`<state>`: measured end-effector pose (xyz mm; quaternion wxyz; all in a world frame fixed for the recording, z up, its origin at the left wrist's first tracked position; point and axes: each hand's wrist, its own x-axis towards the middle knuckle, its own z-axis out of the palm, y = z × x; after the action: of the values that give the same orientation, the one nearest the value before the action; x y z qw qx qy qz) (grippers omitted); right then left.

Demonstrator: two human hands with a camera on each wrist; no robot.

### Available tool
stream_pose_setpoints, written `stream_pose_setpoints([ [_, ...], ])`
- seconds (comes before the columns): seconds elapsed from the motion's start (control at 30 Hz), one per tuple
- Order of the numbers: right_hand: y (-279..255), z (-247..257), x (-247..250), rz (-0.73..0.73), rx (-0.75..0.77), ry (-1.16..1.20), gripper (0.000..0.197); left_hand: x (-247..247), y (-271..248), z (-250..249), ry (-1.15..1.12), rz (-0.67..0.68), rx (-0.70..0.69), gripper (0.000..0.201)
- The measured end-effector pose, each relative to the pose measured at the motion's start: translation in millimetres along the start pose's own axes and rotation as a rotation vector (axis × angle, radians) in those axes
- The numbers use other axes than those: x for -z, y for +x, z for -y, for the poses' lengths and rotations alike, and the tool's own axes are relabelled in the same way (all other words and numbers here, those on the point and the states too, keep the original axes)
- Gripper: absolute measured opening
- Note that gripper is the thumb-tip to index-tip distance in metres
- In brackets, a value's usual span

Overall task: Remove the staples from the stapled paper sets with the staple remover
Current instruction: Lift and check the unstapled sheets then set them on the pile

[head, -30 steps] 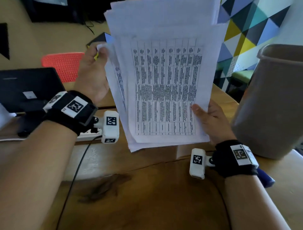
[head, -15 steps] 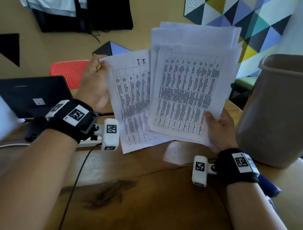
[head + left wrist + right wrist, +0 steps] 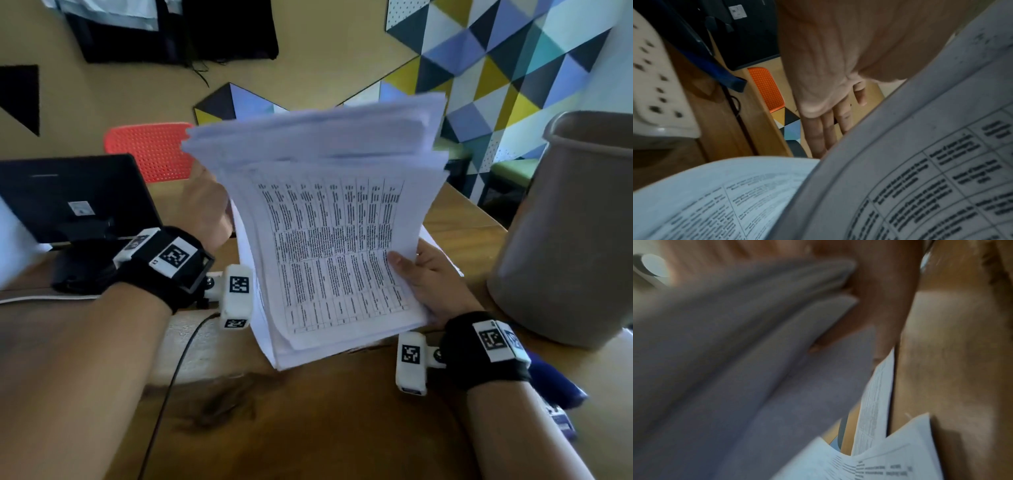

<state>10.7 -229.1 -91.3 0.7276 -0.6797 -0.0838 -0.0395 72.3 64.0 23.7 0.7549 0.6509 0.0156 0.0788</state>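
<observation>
A thick stack of printed paper sets (image 3: 335, 240) stands nearly upright above the wooden table (image 3: 308, 428), its top leaning away from me. My right hand (image 3: 428, 277) grips its lower right edge, thumb on the front table-printed sheet and fingers behind. My left hand (image 3: 205, 209) lies against the stack's left side. In the left wrist view its fingers (image 3: 828, 129) run straight behind the paper (image 3: 920, 162). The right wrist view is blurred, with grey sheets (image 3: 735, 369) across the right hand (image 3: 879, 305). I see no staple and cannot make out a staple remover.
A tall grey bin (image 3: 565, 240) stands on the table at the right. A blue object (image 3: 555, 387) lies under my right forearm. A black laptop (image 3: 75, 195), a white power strip (image 3: 653, 81) and a black cable (image 3: 178, 370) are at the left. A red chair (image 3: 150, 150) stands behind.
Half a second ago my left hand held one set apart to the left. Now the sets are together in one stack, held lower, and the left fingers lie straight.
</observation>
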Motion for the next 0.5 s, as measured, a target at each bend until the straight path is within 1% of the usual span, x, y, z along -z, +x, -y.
stream_pose_setpoints([
  [0.03, 1.2, -1.5, 0.3, -0.001, -0.021, -0.021, 0.023, -0.9, -1.4, 5.0, 0.092, -0.054, 0.043, 0.027],
  [0.07, 2.2, -3.3, 1.5, -0.006, -0.043, -0.038, 0.022, 1.0, -4.9, 14.0, 0.179, -0.091, 0.084, 0.024],
  [0.1, 3.3, -5.6, 3.2, -0.010, -0.069, -0.050, 0.022, 2.5, -9.5, 22.5, 0.219, -0.042, 0.118, 0.026],
  [0.13, 4.1, -8.5, 5.2, -0.017, -0.100, -0.062, 0.022, 8.1, -6.2, 33.5, 0.208, 0.009, 0.123, 0.029],
  [0.17, 4.1, -10.9, 6.8, -0.029, -0.133, -0.070, 0.022, 11.3, -3.6, 44.3, 0.186, 0.001, 0.147, 0.034],
  [0.2, 3.8, -13.2, 8.4, -0.042, -0.163, -0.078, 0.021, 17.3, 4.1, 57.6, 0.242, -0.015, 0.187, 0.037],
  [0.23, 3.3, -15.1, 9.8, -0.051, -0.189, -0.087, 0.021, 27.6, 16.5, 76.3, 0.356, -0.020, 0.218, 0.042],
  [0.3, 2.9, -17.6, 12.2, -0.058, -0.226, -0.103, 0.020, 43.3, 34.6, 107.7, 0.611, -0.065, 0.220, 0.063],
  [0.33, 3.7, -18.1, 13.1, -0.060, -0.231, -0.099, 0.020, 50.0, 45.9, 124.8, 0.739, -0.055, 0.204, 0.072],
  [0.37, 4.8, -18.8, 13.6, -0.064, -0.230, -0.093, 0.020, 50.6, 49.2, 129.4, 0.838, -0.011, 0.186, 0.074],
  [0.4, 6.2, -19.5, 13.8, -0.070, -0.230, -0.092, 0.020, 46.8, 43.5, 125.1, 0.934, 0.023, 0.183, 0.071],
  [0.43, 7.4, -19.8, 13.0, -0.079, -0.233, -0.091, 0.020, 37.0, 29.5, 111.9, 0.961, 0.046, 0.176, 0.068],
  [0.47, 8.5, -20.4, 12.3, -0.089, -0.239, -0.083, 0.020, 34.5, 25.6, 107.7, 0.971, 0.049, 0.154, 0.063],
  [0.5, 9.1, -20.9, 11.6, -0.093, -0.244, -0.075, 0.021, 29.9, 18.8, 103.1, 0.935, 0.046, 0.144, 0.055],
])
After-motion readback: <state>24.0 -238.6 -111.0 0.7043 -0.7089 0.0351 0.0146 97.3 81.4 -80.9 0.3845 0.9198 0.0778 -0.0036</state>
